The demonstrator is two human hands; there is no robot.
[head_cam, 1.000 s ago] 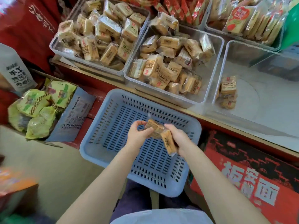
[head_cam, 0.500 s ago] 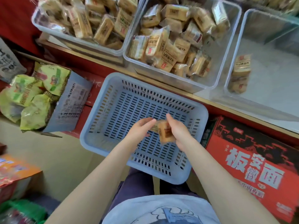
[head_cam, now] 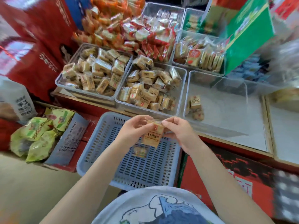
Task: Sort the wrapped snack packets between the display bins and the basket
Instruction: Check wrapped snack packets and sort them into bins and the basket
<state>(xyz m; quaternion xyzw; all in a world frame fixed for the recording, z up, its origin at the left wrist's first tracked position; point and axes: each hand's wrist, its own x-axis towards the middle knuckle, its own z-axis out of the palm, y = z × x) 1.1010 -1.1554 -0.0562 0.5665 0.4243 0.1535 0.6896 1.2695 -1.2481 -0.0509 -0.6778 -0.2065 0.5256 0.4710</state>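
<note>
Over the blue basket (head_cam: 103,152), both hands meet on one tan snack packet (head_cam: 151,136). Left hand (head_cam: 134,128) has its grip pinched on the packet's upper left corner, and right hand (head_cam: 179,131) has its grip pinched on the upper right corner, so the packet hangs upright between them, label facing up toward the camera. It sits above the basket's far half, clear of the slotted floor. Down on that floor, just nearer the person than the held one, lies a second packet (head_cam: 140,151), flat and a bit blurred. Beyond the basket, on the table, stands a clear middle bin (head_cam: 182,92) heaped with tan packets. Left of that one, another full bin (head_cam: 61,79). Right of the middle bin, a nearly bare bin (head_cam: 226,101) holds a small cluster of packets (head_cam: 195,107) at its near left corner. Left of the basket, green bags (head_cam: 37,136) lie piled.
</note>
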